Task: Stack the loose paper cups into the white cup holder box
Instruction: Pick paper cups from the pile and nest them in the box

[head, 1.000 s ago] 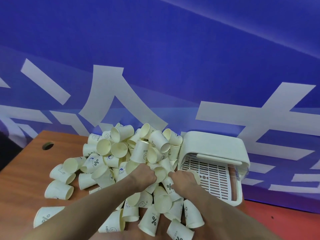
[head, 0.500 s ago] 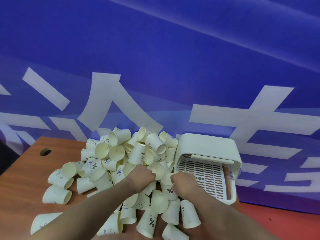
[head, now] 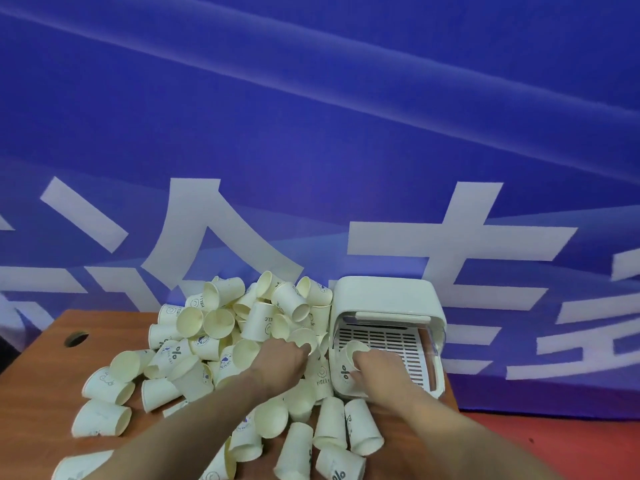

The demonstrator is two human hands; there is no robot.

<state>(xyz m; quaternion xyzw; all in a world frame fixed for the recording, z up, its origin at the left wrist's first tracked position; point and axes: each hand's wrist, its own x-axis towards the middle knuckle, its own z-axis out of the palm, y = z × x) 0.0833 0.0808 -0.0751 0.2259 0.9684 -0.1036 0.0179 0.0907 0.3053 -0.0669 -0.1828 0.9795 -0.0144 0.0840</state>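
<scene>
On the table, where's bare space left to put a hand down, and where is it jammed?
Bare wood lies along the table's left edge, between the round hole and the outlying cups. It is crowded from the cup pile to the white cup holder box, where both hands work.

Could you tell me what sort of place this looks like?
Probably an event or exhibition stand: a big blue printed banner backs a wooden table heaped with branded paper cups, beside a white cup holder box.

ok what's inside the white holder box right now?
One paper cup, held by the right hand at the white box opening, over the slotted tray. No other cups show. The hand covers the tray's near part.
</scene>
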